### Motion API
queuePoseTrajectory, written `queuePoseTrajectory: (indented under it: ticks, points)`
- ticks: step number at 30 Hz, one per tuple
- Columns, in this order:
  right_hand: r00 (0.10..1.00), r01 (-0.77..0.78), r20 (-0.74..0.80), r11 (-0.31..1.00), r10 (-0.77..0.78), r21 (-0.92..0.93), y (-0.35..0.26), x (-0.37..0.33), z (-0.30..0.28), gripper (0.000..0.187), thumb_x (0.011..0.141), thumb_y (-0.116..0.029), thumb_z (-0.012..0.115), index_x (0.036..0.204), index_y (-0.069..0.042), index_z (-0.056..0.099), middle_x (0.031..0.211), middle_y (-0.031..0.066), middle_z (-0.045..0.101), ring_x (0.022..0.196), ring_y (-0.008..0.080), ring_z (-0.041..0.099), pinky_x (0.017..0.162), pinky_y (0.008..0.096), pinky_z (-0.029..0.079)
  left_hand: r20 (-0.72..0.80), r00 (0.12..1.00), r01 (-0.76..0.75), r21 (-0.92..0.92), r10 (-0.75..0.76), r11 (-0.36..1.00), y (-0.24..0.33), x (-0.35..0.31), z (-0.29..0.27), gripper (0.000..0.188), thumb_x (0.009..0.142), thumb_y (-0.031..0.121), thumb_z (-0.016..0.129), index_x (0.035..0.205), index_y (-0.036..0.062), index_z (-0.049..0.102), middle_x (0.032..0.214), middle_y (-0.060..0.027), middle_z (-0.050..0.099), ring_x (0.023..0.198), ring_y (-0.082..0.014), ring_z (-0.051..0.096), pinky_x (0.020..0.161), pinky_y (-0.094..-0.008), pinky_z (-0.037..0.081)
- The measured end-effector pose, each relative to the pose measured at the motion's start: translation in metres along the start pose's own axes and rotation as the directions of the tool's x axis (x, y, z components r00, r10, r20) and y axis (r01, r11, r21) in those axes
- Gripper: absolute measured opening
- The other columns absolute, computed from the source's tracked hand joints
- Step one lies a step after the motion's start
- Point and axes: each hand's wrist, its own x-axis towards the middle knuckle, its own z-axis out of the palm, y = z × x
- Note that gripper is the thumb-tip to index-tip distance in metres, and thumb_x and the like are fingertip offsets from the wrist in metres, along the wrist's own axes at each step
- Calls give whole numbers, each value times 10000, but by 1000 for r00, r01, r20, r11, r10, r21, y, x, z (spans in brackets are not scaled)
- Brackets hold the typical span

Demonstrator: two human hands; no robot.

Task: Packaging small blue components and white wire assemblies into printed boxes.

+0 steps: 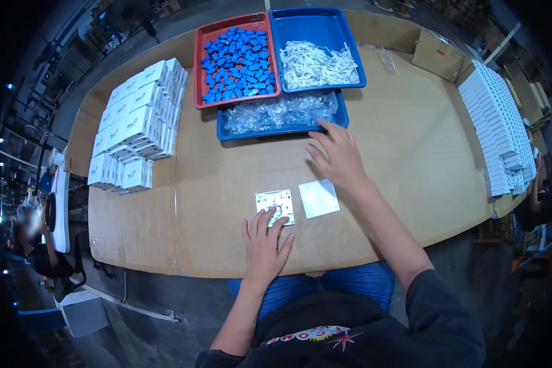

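Fingers spread, my left hand [267, 248] rests its tips on a square white plastic base [275, 201] with moulded details, lying near the table's front. Just right of it lies a flat, smooth white square cover [319, 199]. My right hand [338, 156] is raised over the cardboard, fingers apart and nothing seen in them. Its fingertips are by the right front corner of a blue tray [251, 135] filled with clear plastic bags [282, 115]. Behind that stand a red tray [197, 76] of small blue parts [239, 64] and another blue tray [306, 27] of white plugs or screws [318, 64].
Stacked white boxes [135, 122] stand at the table's left. More white pieces [497, 129] are piled along the right edge. Cardboard [227, 178] covers the table, with a raised cardboard rim [386, 30] at the back. Another person [40, 251] sits beyond the left side.
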Motion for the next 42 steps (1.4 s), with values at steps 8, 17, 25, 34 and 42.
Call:
queuePoseTrajectory:
  ticks: [8, 17, 25, 34, 42]
  points:
    - [991, 53, 128, 974, -25, -222, 27, 58, 41, 630, 1044, -541, 525, 1247, 27, 706, 1492, 226, 553, 1439, 362, 467, 1199, 555, 302, 28, 999, -15, -1, 15, 1000, 1, 9, -9, 413, 930, 314, 725, 1293, 131, 658, 1397, -102, 559, 1356, -339, 457, 1196, -602, 248]
    - [993, -110, 69, 930, 91, 351, 10, 55, 5, 508, 1114, -384, 480, 1331, 37, 662, 1398, 185, 651, 1275, 308, 630, 1114, 468, 446, -179, 983, -67, -87, 51, 994, 3, 27, -21, 361, 896, 242, 762, 1215, 86, 695, 1317, -105, 618, 1289, -344, 503, 1119, -506, 328]
    - [934, -305, 307, -38, 184, 952, -58, -32, -21, 467, 1147, -255, 423, 1353, 123, 605, 1407, 217, 633, 1247, 284, 661, 1083, 381, 517, 4, 965, 119, -897, -263, 425, 32, 76, 0, 350, 1054, 274, 632, 1278, 9, 681, 1236, -108, 704, 1137, -223, 660, 1019, -351, 496]
    - [824, -395, 274, 157, 496, 905, -88, -65, -33, 316, 1073, -153, 603, 1299, 59, 665, 1346, 182, 680, 1185, 255, 697, 970, 323, 567, 71, 871, 56, -997, -487, -46, 41, 77, -11, 365, 1125, 260, 517, 1302, -18, 674, 1255, -115, 704, 1072, -136, 674, 941, -310, 557]
    - [894, -312, 193, 253, 404, 916, -104, -54, -21, 173, 1023, -75, 674, 1149, 28, 732, 1241, 140, 735, 1081, 171, 705, 926, 297, 575, 4, 921, 67, -987, -388, 149, 52, 60, -13, 320, 1081, 230, 622, 1251, -20, 726, 1100, -54, 744, 1010, -105, 655, 921, -289, 537]
